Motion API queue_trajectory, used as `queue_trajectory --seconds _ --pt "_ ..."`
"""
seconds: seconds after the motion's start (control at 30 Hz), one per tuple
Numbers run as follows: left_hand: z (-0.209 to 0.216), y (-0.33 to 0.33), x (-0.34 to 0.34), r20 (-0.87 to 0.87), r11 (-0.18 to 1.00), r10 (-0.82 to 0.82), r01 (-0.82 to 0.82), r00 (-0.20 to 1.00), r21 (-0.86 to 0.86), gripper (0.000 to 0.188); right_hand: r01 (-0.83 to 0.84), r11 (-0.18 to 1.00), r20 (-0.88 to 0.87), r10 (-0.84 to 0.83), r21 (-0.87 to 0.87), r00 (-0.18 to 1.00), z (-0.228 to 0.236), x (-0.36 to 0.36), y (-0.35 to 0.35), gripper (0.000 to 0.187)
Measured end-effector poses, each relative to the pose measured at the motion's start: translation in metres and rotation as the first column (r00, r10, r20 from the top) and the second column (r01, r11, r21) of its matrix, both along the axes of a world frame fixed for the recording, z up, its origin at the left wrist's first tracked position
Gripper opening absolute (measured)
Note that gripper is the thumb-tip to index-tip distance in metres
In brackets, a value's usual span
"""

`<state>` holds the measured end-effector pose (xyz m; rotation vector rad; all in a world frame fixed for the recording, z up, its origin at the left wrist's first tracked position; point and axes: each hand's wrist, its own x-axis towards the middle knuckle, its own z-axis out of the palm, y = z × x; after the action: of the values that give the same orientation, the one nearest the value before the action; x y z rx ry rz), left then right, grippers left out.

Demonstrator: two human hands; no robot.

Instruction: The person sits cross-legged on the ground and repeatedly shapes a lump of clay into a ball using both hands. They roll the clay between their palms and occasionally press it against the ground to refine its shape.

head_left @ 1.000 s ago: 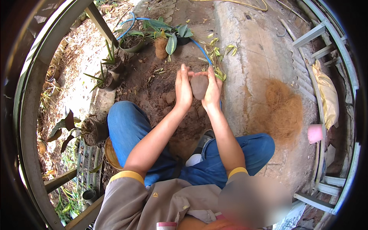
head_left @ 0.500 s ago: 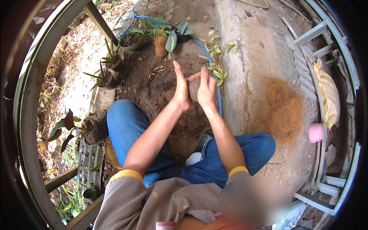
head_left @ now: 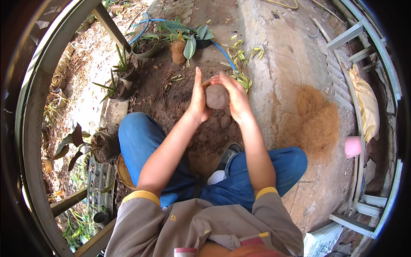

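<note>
Mud ball [head_left: 217, 97], rounded and grey-brown, was held between the two bare hands, above a patch of loose soil [head_left: 209, 135] in front of the seated person. The left hand [head_left: 199, 97] lay along its left side, palm inward, with one digit standing straight and pointing away from the body. The right hand [head_left: 238, 97] was cupped about the right side, its fingers close together and bent over the ball's far edge; how the fingertips met there could not be told, since they overlapped. Bent knees in blue jeans [head_left: 143, 139] flanked the forearms, and a dark shoe [head_left: 227, 160] rested between them. Beside the left knee, a tan round container [head_left: 123, 172] was partly hidden, with a dark-leaved potted plant [head_left: 105, 147] just beyond. To the right, on concrete, lay a heap of brown fibre [head_left: 317, 124]; a pink pot [head_left: 352, 147] and a yellowish sack [head_left: 364, 105] stood past it. Farther off were spiky-leaved potted plants [head_left: 124, 91], a trailing yellow-green cutting [head_left: 245, 82], a fibre-covered bundle [head_left: 178, 52] and a blue hose [head_left: 225, 55]. Farthest, a yellow hose [head_left: 280, 5] curved across the concrete.
</note>
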<state>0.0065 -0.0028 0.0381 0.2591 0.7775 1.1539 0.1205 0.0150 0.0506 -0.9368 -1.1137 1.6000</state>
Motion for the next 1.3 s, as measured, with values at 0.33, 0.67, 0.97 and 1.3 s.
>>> queue_trajectory --seconds 0.33,0.67,0.97,1.3 --pt "0.010 0.001 -0.001 -0.435 0.928 0.361 -0.271 0.825 0.257 0.081 -0.015 0.995 0.001 0.015 0.099 1.000 -0.008 -0.015 -0.014 0.027" --pt "0.025 -0.013 0.007 -0.078 0.916 0.074 -0.037 0.994 0.399 0.066 0.111 0.982 -0.189 -0.081 0.153 0.979 0.006 -0.003 -0.004 0.039" --pt "0.026 -0.014 0.011 -0.037 0.985 0.109 -0.103 0.993 0.141 0.097 0.116 0.841 0.026 -0.152 0.529 0.988 -0.014 -0.011 -0.009 0.037" --pt "-0.008 0.003 0.014 -0.431 0.841 0.365 -0.094 0.826 0.533 0.078 0.115 0.945 0.304 -0.211 0.305 0.929 -0.004 -0.010 -0.008 0.031"
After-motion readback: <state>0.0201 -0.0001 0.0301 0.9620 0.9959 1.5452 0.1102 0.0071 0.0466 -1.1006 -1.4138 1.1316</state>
